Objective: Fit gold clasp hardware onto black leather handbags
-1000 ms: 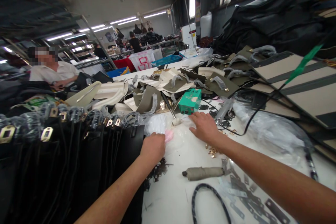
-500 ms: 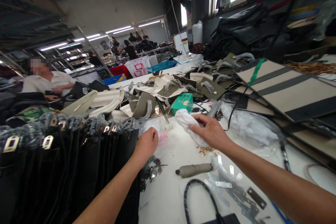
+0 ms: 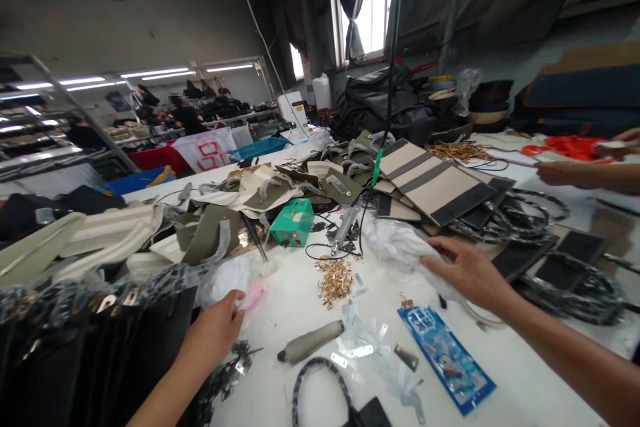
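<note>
My right hand [image 3: 467, 271] reaches over the right side of the table, its thumb and fingers apart at the edge of a crumpled clear-white plastic bag [image 3: 395, 238]. My left hand [image 3: 216, 325] is curled beside another white plastic bag [image 3: 227, 280] and a pinkish patch; what its fingers hold, if anything, is hidden. Between the hands lie a heap of small gold metal fittings [image 3: 334, 280], a grey wrapped tool handle [image 3: 311, 341], flat metal plates [image 3: 363, 351] and a blue printed packet [image 3: 447, 360].
A green box [image 3: 293, 222] with a lit orange light stands beyond the fittings. Black bags [image 3: 165, 327] are lined up at left. Olive and cream bag panels [image 3: 260, 187] cover the back. Striped panels [image 3: 430, 180] are stacked at right, near another person's hand [image 3: 560, 173].
My right hand has moved right, and the white wad is no longer in its grasp. My left hand has come slightly nearer. The view has turned right, revealing the blue packet.
</note>
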Available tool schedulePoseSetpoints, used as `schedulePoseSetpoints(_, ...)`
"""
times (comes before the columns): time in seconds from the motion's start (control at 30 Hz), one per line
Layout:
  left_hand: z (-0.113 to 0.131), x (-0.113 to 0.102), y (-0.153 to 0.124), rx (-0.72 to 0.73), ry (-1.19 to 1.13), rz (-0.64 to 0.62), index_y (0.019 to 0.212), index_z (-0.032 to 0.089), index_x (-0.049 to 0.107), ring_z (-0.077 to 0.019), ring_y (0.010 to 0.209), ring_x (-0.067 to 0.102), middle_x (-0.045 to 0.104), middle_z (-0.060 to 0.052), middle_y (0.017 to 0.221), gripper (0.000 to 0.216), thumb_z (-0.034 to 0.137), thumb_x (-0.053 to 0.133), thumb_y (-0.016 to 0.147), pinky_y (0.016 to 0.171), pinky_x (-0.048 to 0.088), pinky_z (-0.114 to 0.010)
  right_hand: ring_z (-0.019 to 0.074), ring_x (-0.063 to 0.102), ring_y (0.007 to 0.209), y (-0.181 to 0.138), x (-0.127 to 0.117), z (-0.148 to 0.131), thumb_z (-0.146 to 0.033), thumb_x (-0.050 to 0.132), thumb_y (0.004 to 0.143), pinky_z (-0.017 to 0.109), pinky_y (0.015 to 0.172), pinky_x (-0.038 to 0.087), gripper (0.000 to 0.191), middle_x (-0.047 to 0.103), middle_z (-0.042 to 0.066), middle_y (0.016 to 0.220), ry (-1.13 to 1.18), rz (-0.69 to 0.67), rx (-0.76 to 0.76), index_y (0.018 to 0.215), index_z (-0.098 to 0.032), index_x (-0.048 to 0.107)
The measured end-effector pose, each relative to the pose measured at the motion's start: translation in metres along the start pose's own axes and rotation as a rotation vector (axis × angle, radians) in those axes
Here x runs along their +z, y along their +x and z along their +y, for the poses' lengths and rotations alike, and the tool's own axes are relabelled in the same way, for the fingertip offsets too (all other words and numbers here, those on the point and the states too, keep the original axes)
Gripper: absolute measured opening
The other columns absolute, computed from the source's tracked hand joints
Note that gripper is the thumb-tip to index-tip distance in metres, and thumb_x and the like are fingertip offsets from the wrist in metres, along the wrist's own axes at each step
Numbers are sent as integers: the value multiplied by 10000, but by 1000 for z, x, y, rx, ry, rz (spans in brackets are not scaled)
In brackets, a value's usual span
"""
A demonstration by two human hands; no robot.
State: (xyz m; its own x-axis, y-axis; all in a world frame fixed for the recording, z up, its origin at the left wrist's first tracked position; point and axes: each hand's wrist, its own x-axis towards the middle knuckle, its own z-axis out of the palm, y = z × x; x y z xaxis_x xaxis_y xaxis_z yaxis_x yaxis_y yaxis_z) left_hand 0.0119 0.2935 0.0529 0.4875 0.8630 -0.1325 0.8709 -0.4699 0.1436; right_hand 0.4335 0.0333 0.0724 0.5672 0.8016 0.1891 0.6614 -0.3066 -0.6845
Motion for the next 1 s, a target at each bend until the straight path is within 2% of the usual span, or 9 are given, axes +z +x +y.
schedulePoseSetpoints(0.1, 9, -5, -7, -42, 16, 16, 1127, 216, 539, -223, 784, 677, 705, -37, 821, 273, 218, 376, 908, 645, 372, -291, 261, 675, 922, 19, 2, -2, -367, 582, 805, 349, 811, 486, 334, 743, 62, 1048, -183, 45, -51, 1092, -243, 700)
schedulePoseSetpoints(0.27, 15, -2, -14, -85, 44, 10, 1065, 245, 560, -224, 856, 689, 732, -40, 916, 218, 235, 399, 918, 634, 362, -286, 259, 687, 881, 44, 21, -4, -355, 567, 808, 313, 689, 439, 301, 755, 43, 972, -454, -193, -53, 1050, -270, 725)
schedulePoseSetpoints(0.4, 12, 5, -10, -93, 41, 20, 1135, 237, 552, -230, 855, 692, 731, -45, 921, 261, 237, 404, 919, 643, 369, -289, 262, 675, 970, 69, 44, -6, -356, 503, 886, 315, 737, 451, 371, 722, 94, 1135, -586, -64, -83, 1189, -234, 679)
schedulePoseSetpoints(0.53, 11, 7, -7, -137, 27, 50, 1254, 174, 530, -241, 909, 690, 737, -85, 956, 365, 233, 453, 902, 722, 411, -301, 287, 665, 973, 83, 67, -10, -295, 495, 895, 337, 724, 454, 271, 712, 128, 1053, -652, -107, -180, 1023, -200, 714)
schedulePoseSetpoints(0.7, 12, 11, -2, -211, 43, 57, 1086, 185, 642, -284, 944, 689, 743, -132, 1002, 319, 400, 530, 878, 735, 442, -325, 329, 629, 1042, 83, 65, 3, -359, 537, 894, 423, 838, 471, 305, 705, 151, 1071, -677, -57, -295, 1061, -177, 716)
schedulePoseSetpoints(0.8, 14, 16, 0, -219, 60, 76, 1016, 197, 657, -296, 931, 691, 742, -140, 1002, 344, 480, 525, 873, 732, 454, -336, 347, 598, 1105, 56, 59, 0, -419, 548, 906, 490, 909, 463, 389, 669, 148, 1206, -546, 156, -449, 1192, -185, 669)
schedulePoseSetpoints(0.87, 14, 18, 2, -204, 80, 88, 981, 194, 660, -307, 920, 694, 742, -146, 974, 331, 475, 521, 874, 742, 459, -350, 299, 623, 1067, 26, 66, -19, -407, 525, 940, 455, 908, 484, 324, 685, 124, 1168, -328, 171, -573, 1153, -220, 681)
schedulePoseSetpoints(0.93, 14, 21, 3, -180, 101, 94, 945, 187, 663, -317, 904, 698, 741, -156, 953, 316, 452, 500, 889, 747, 465, -366, 230, 660, 996, -1, 86, -52, -368, 542, 947, 370, 879, 517, 238, 704, 81, 1119, -89, -53, -673, 1099, -263, 693)
schedulePoseSetpoints(1.0, 13, 22, 1, -154, 119, 92, 937, 182, 665, -322, 897, 702, 741, -164, 943, 293, 410, 484, 901, 753, 471, -379, 195, 670, 979, -11, 118, -93, -348, 532, 952, 321, 876, 523, 240, 704, 61, 1128, 87, -239, -630, 1118, -267, 685)
